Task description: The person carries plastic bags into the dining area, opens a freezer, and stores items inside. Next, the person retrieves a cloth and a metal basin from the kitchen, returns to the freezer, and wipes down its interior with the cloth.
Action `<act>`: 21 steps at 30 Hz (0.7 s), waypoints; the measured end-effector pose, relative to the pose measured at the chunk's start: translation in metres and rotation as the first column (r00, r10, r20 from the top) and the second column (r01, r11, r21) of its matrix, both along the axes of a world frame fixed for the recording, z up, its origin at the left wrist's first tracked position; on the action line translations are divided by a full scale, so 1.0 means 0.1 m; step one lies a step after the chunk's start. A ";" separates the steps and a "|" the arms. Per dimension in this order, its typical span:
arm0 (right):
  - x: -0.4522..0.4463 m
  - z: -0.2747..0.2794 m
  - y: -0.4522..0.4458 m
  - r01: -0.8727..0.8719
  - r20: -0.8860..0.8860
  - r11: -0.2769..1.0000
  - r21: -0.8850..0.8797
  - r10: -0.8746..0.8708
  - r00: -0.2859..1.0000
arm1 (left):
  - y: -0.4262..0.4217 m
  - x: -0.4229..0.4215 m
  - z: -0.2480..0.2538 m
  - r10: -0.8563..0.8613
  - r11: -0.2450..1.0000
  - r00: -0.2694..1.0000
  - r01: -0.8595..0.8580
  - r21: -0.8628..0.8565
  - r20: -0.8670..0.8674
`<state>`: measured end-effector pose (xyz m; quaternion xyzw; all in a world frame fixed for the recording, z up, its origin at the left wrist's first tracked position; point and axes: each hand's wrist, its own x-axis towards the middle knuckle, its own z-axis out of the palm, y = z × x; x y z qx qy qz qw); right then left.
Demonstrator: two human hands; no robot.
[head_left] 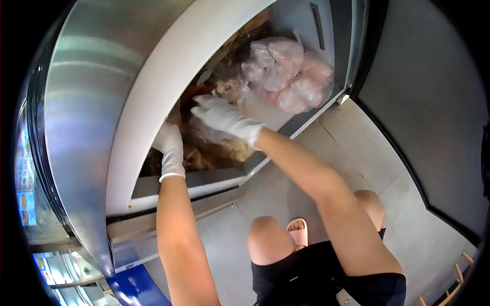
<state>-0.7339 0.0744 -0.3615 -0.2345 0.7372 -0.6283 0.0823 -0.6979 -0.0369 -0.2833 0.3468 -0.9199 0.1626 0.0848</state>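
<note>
Both of my hands wear white gloves and reach into a freezer compartment (283,120). My left hand (171,145) is at the near left side of the opening, among brown bagged goods (196,159); its fingers are mostly hidden, so their grip does not show. Over the middle of the compartment, my right hand (219,116) stretches its fingers toward dark, brownish contents, above a clear plastic bag (209,133). Nothing shows gripped in it. Beyond it lie clear plastic bags of pale pink pieces (278,61), probably raw meat, beside a second pink bag (303,89).
A stainless steel panel (87,102) with a white inner edge curves along the left. The open dark door (423,102) stands at the right. Below are grey floor tiles (352,137) and my knees. A blue object (137,285) sits at the lower left.
</note>
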 end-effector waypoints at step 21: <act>0.44 -1.02 0.79 -0.083 0.430 0.950 -0.302 0.213 0.877 | -0.30 -0.08 0.04 -0.394 0.896 0.919 0.384 -0.225 -0.002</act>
